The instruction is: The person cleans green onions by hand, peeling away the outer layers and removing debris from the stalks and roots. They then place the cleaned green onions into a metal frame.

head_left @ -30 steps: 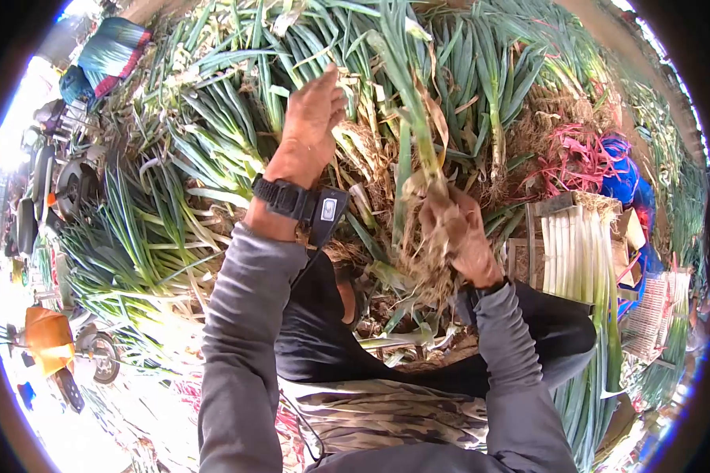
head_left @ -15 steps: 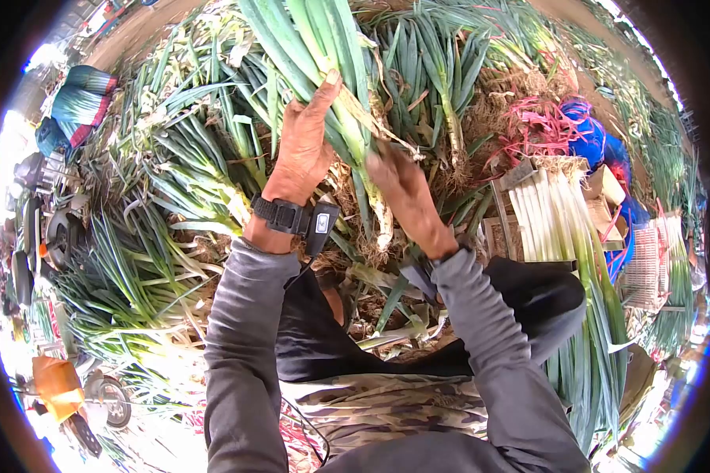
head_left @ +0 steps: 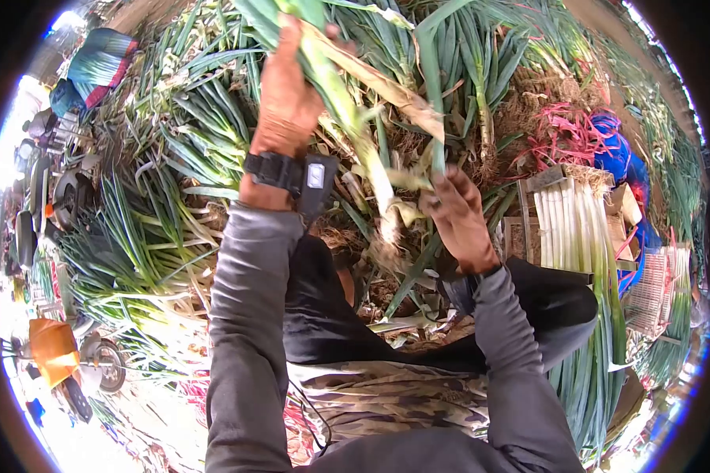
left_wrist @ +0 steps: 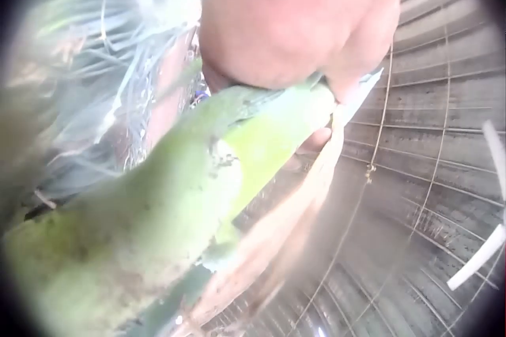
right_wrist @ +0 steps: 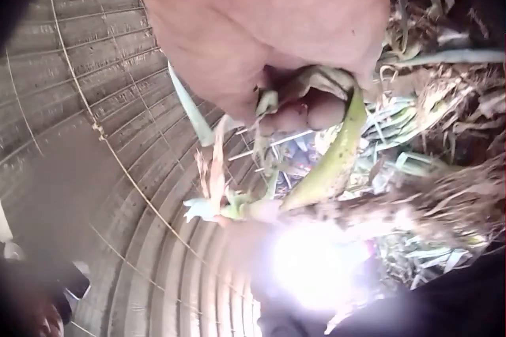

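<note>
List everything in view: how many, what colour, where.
Held leek: one, green-white, centre
Leaf: one, green, centre
Loose leeks: many, green, ahead and left
Stacked leeks: several, white-green, right
Strings: many, pinkish red, ahead right
Bundle: one, blue, beside strings
Cloth: one, teal with red edge, upper left
Motorbikes: at least two, black and orange, far left
Sleeves: two, grey, both arms
Left hand: one, bare, gripping leek
Right hand: one, bare, pinching leaf

L grip (head_left: 288, 96) fwd, curled; R grip (head_left: 459, 219) further back, pinching.
</note>
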